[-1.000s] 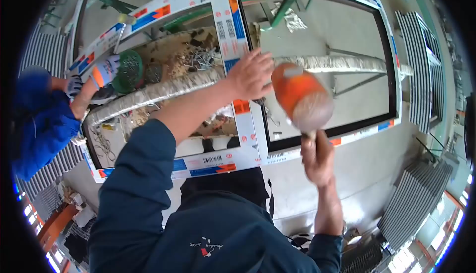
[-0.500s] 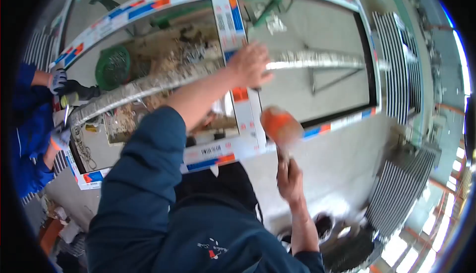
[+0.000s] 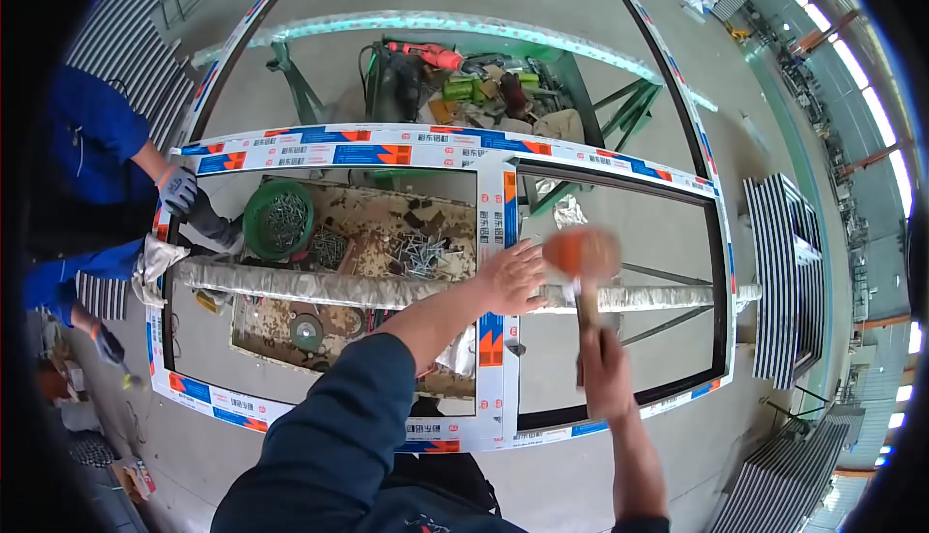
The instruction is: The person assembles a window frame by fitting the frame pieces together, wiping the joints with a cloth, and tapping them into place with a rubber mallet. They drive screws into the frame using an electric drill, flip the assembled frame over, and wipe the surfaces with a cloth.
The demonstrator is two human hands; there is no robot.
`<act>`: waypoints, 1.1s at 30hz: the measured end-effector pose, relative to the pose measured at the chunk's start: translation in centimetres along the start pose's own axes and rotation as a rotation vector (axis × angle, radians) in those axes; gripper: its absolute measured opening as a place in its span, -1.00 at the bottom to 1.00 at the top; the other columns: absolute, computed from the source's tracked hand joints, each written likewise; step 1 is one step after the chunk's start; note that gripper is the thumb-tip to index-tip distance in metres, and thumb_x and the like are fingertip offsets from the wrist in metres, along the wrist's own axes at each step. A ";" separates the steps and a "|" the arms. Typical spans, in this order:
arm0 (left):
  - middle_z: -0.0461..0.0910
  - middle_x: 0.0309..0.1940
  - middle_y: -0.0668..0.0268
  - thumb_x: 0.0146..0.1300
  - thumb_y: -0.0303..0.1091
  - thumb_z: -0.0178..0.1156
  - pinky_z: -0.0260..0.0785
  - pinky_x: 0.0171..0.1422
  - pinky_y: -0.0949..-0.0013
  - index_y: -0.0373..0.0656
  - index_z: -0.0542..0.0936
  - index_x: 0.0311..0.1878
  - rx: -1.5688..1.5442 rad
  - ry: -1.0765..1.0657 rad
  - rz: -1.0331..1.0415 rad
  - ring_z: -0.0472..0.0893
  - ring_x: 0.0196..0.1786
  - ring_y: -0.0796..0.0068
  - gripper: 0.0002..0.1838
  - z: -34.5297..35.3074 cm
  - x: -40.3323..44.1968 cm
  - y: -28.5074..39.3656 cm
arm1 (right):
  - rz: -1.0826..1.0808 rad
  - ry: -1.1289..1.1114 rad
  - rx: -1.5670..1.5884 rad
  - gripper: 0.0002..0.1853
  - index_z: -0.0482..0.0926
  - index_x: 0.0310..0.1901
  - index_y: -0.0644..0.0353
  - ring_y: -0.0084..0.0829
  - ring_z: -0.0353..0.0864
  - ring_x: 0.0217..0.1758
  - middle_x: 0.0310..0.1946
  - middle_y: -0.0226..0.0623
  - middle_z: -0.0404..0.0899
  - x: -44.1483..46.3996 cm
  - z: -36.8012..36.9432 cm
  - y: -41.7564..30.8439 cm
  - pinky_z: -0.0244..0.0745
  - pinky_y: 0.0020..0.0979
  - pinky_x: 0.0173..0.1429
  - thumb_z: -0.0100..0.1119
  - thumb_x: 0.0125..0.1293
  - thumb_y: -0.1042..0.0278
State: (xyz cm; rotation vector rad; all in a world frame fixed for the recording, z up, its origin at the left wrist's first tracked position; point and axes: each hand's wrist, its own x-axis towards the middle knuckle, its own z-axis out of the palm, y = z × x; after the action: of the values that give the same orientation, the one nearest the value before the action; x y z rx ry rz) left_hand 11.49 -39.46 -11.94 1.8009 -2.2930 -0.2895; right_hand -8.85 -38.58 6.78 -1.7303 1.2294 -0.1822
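Observation:
My left hand (image 3: 513, 278) lies with its fingers spread on the middle upright of a large window frame (image 3: 492, 375), which is wrapped in printed film. To its right, my right hand (image 3: 605, 373) grips the wooden handle of a mallet (image 3: 583, 252). The mallet's orange head is blurred and raised just right of my left fingers. Beneath the frame runs a wrapped support bar (image 3: 300, 282). A green bowl of screws (image 3: 279, 220) stands on a worn board (image 3: 387, 214), seen through the left opening.
A co-worker in blue (image 3: 97, 136) stands at the left, one gloved hand (image 3: 177, 190) by the frame's left edge. Beyond are a green tool tray (image 3: 571, 78) and a second wrapped bar (image 3: 387, 20). Stacked striped profiles (image 3: 786, 281) stand at the right.
The view has tilted up, showing the frame's far part and the tool tray. The mallet has risen relative to my left hand, which stays on the upright. The co-worker's hands have moved apart.

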 end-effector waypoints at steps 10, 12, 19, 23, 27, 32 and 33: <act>0.24 0.40 0.11 0.35 0.21 -0.08 -0.34 0.68 0.05 -0.17 0.48 0.25 0.013 0.088 0.020 0.06 0.56 0.20 -0.33 -1.6 -0.1 -0.2 | -0.230 -0.112 -0.413 -0.46 0.39 -0.16 0.38 0.19 0.61 -0.37 -0.40 0.22 0.60 23.1 5.5 -0.4 0.51 -0.04 -0.33 -0.06 0.47 -0.11; 0.30 0.34 0.05 0.36 0.10 0.01 -0.21 0.64 0.02 -0.21 0.52 0.15 -0.070 0.159 -0.011 0.18 0.49 0.14 -0.44 -0.8 -0.5 0.0 | 0.047 -0.298 -0.037 -0.51 0.40 -0.18 0.28 -0.29 0.55 -0.62 -0.56 -0.20 0.52 21.2 3.6 -2.3 0.45 -0.29 -0.55 -0.02 0.48 -0.12; 0.30 0.35 0.02 0.41 -0.10 0.02 -0.01 0.55 -0.07 -0.28 0.34 0.31 0.001 0.688 -1.009 0.28 0.41 0.03 -0.45 -0.4 0.9 -3.0 | 0.166 -0.360 0.653 -0.55 0.42 -0.18 0.21 -0.50 0.44 -0.67 -0.54 -0.40 0.45 17.6 -3.2 2.8 0.40 -0.41 -0.61 -0.01 0.49 -0.12; 0.38 0.29 0.04 0.46 -0.05 -0.06 0.01 0.53 -0.08 -0.24 0.36 0.25 0.163 0.659 -1.251 0.34 0.38 0.08 -0.51 -0.1 3.0 -4.3 | 0.326 -0.255 0.390 -0.57 0.45 -0.26 0.22 -0.50 0.44 -0.64 -0.56 -0.40 0.45 23.6 -3.8 6.8 0.41 -0.33 -0.59 0.11 0.43 -0.06; 0.56 0.06 0.13 0.49 0.02 -0.16 0.09 0.47 -0.08 -0.16 0.43 0.03 0.067 0.369 -1.349 0.50 0.22 0.15 -0.58 -1.2 3.3 -3.8 | 0.421 -0.478 0.135 -0.65 0.47 -0.42 0.20 -0.51 0.42 -0.63 -0.59 -0.42 0.44 30.0 0.8 12.6 0.39 -0.34 -0.57 0.29 0.32 0.10; 0.60 -0.04 0.13 0.49 0.01 -0.17 0.16 0.37 -0.06 -0.14 0.45 0.00 0.045 0.356 -1.354 0.54 0.12 0.11 -0.59 -1.3 3.0 -3.7 | 0.393 -0.673 0.159 -0.71 0.46 -0.42 0.18 -0.51 0.41 -0.65 -0.61 -0.42 0.40 34.0 4.4 14.0 0.35 -0.35 -0.61 0.32 0.28 0.19; 0.60 -0.05 0.12 0.49 0.01 -0.17 0.15 0.37 -0.05 -0.14 0.45 -0.01 0.044 0.362 -1.343 0.54 0.11 0.09 -0.59 -1.4 3.1 -3.8 | 0.399 -0.721 0.185 -0.73 0.45 -0.40 0.19 -0.51 0.40 -0.66 -0.62 -0.43 0.39 34.6 4.9 14.4 0.35 -0.35 -0.61 0.30 0.28 0.22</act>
State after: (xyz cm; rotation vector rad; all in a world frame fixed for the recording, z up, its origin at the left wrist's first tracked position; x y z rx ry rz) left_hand 14.68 -43.35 -11.53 2.8035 -0.5895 -0.0663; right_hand 1.40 -63.20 -20.02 -1.1889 0.9418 0.5103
